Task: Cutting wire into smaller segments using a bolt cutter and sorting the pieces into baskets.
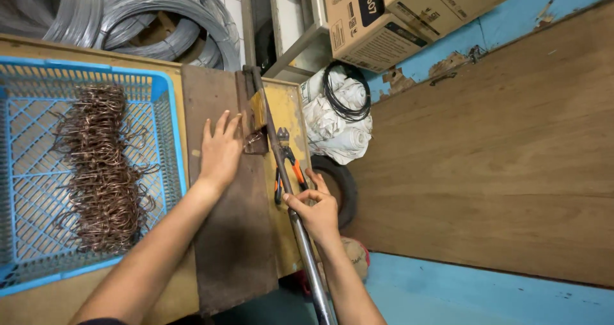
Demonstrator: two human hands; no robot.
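Note:
My left hand (220,151) lies flat, fingers together, on a dark metal plate (230,248) of a bench-mounted bending jig, fingertips against a small metal block (256,139). My right hand (314,208) grips a long steel lever bar (300,235) that runs from the jig's pivot (251,75) down toward me. Orange-handled pliers (286,162) lie on the yellow bench top (291,107) just beyond my right hand.
A blue plastic crate (167,126) at left holds a pile of bent brown wire pieces (102,171). Coils of grey wire (153,18) sit behind it. Cardboard boxes (384,18), a white sack with a black cable coil (342,101) and a tyre (342,184) lie right of the bench.

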